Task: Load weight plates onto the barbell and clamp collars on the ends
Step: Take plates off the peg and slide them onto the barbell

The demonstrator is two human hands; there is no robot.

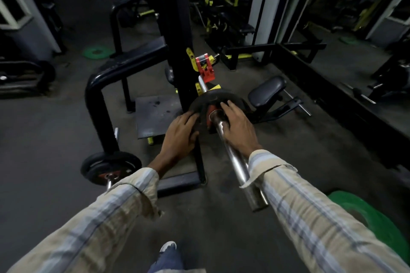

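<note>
Black weight plate [200, 104] on chrome barbell [233, 157]

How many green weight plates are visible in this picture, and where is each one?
2. One green plate lies flat on the floor at far left, behind the black frame. The other green plate is at lower right, partly hidden by the right sleeve. Others may be hidden in the dark.

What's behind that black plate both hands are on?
Behind the black plate the chrome bar runs on to a red clamp by the yellow bracket. The plate hides where the bar passes through it.
</note>
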